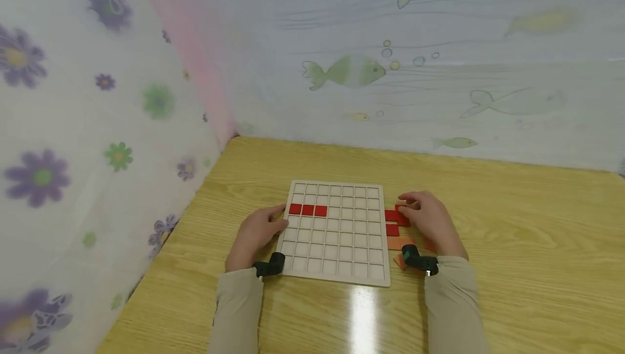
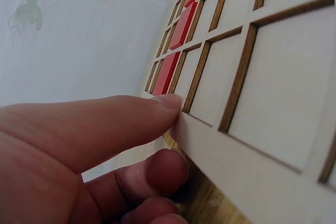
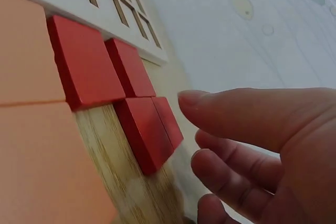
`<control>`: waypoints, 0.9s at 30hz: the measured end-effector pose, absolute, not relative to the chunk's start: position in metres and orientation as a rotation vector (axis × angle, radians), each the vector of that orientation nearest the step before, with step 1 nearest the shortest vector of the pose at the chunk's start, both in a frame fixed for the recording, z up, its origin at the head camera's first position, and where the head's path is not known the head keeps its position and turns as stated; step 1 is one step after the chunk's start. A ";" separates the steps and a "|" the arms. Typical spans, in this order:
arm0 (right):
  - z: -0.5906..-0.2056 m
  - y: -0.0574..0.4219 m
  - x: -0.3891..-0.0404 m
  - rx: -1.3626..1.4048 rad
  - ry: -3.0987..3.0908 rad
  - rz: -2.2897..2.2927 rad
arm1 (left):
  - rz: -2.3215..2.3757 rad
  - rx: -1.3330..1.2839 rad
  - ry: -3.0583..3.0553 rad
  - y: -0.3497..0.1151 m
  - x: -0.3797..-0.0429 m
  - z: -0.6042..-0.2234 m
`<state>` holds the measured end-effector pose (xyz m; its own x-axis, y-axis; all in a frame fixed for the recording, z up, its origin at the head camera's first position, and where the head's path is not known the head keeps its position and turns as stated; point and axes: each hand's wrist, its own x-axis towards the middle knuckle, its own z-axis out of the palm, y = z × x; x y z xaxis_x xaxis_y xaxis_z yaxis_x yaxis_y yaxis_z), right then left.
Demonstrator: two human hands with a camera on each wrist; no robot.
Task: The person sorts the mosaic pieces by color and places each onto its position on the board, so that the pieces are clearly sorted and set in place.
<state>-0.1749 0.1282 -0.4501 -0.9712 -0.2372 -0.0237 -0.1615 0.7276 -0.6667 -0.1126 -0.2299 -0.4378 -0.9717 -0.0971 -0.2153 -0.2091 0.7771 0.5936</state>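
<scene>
A pale wooden grid board lies on the table, with three red tiles in a row from its left edge, third row from the top. My left hand holds the board's left edge; the thumb tip rests on the rim below the red tiles and the other fingers curl beside it. Right of the board, my right hand hovers at several loose red tiles. Its thumb and fingers are apart, with nothing between them.
Orange tiles lie beside the board's right edge, nearer me than the loose red ones, partly hidden by the right wrist's camera. The wooden table meets painted walls at the left and back.
</scene>
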 end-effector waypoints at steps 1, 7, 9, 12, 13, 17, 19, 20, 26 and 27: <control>-0.450 0.129 -0.175 -0.333 2.816 -1.069 | 0.963 -0.242 2.798 -0.230 -0.113 -0.438; -0.448 0.132 -0.173 -0.323 2.781 -1.053 | 0.958 -0.258 2.794 -0.230 -0.112 -0.438; -0.447 0.132 -0.172 -0.310 2.762 -1.045 | 0.953 -0.263 2.793 -0.230 -0.112 -0.438; -0.446 0.132 -0.171 -0.280 2.728 -1.025 | 0.947 -0.258 2.799 -0.229 -0.113 -0.438; -0.445 0.132 -0.171 -0.274 2.717 -1.019 | 0.948 -0.258 2.800 -0.229 -0.113 -0.438; -0.444 0.131 -0.170 -0.265 2.691 -1.014 | 0.941 -0.243 2.809 -0.228 -0.113 -0.439; -0.444 0.131 -0.170 -0.262 2.686 -1.020 | 0.945 -0.245 2.807 -0.228 -0.114 -0.439; -0.443 0.131 -0.170 -0.263 2.681 -1.029 | 0.945 -0.246 2.807 -0.228 -0.114 -0.439; -0.442 0.131 -0.172 -0.286 2.688 -1.054 | 0.942 -0.248 2.799 -0.230 -0.114 -0.440; -0.442 0.132 -0.172 -0.284 2.692 -1.055 | 0.940 -0.244 2.801 -0.230 -0.114 -0.439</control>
<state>-0.1718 0.1316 -0.4422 -0.9534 -0.2637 -0.1468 -0.0938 0.7213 -0.6863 -0.1140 -0.2298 -0.4395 -0.9709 -0.0986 -0.2181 -0.2102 0.7870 0.5801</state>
